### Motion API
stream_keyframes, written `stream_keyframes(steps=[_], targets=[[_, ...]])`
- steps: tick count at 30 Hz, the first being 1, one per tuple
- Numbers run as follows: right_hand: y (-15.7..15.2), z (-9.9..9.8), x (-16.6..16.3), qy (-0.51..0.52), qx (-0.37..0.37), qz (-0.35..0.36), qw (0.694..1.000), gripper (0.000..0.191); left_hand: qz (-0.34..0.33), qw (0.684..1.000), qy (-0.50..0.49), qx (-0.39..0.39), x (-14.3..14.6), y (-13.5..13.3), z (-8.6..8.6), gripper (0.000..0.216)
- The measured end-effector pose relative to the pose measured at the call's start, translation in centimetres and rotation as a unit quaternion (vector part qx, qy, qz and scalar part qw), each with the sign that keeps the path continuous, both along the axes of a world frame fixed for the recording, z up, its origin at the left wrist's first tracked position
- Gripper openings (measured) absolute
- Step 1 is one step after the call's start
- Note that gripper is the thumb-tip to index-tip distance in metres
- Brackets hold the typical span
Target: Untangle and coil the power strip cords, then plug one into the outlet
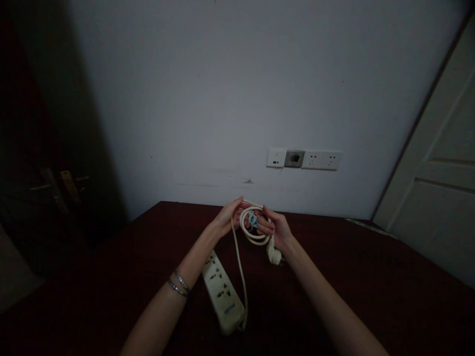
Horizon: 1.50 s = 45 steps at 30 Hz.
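A white power cord (pixel 254 241) is looped into a small coil between my two hands. My left hand (pixel 230 216) is closed on the coil's left side, where a length of cord runs down from it. My right hand (pixel 277 226) grips the coil's right side, and the white plug (pixel 274 255) hangs just below it. Inside the loops a small light-blue tag or label (pixel 253 219) shows; its print is too small to read. Under my left forearm lies the white power strip (pixel 223 291), tilted on the table, the cord joining its near end.
The dark red table (pixel 315 296) stretches out below my arms, its back edge against a pale wall (pixel 208 99). Wall sockets (pixel 322 160) and a grey wall plate (pixel 294 158) sit above it. A white door (pixel 441 163) stands at the right.
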State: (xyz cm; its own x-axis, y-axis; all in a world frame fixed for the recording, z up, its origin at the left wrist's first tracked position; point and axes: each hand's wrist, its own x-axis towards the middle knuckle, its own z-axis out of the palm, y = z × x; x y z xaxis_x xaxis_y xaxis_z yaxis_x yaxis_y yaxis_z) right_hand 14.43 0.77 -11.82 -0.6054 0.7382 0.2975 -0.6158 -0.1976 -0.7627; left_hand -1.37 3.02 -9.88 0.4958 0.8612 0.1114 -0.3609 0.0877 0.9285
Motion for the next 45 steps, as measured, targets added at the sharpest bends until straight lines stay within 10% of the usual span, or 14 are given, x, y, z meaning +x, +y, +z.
stream_keyframes(steps=[9, 25, 28, 32, 34, 45], targets=[[0.2, -1.2, -0.7, -0.063, 0.012, -0.072, 0.995, 0.031, 0.224, 0.967, 0.034, 0.118, 0.7, -0.9, 0.7, 0.032], [-0.8, -0.7, -1.6, -0.106, -0.002, -0.027, 0.994, 0.045, 0.244, 0.965, 0.065, 0.074, -1.1, 1.0, 0.4, 0.031], [-0.6, -0.4, -1.3, -0.101, -0.016, -0.04, 0.994, 0.046, 0.37, 0.897, 0.14, 0.199, -1.7, 1.3, 0.4, 0.023], [-0.6, 0.1, -1.0, -0.077, -0.031, -0.055, 0.995, 0.044, 0.548, 0.691, 0.2, 0.427, -1.9, -0.1, 0.9, 0.022], [-0.5, 0.4, -0.8, -0.059, -0.047, -0.064, 0.995, 0.045, 0.54, 0.641, 0.218, 0.5, -1.3, -1.3, 1.1, 0.011], [0.0, 0.9, 0.2, 0.024, -0.072, -0.109, 0.991, 0.051, 0.234, 0.873, 0.343, 0.255, 0.2, -2.5, 0.7, 0.035]])
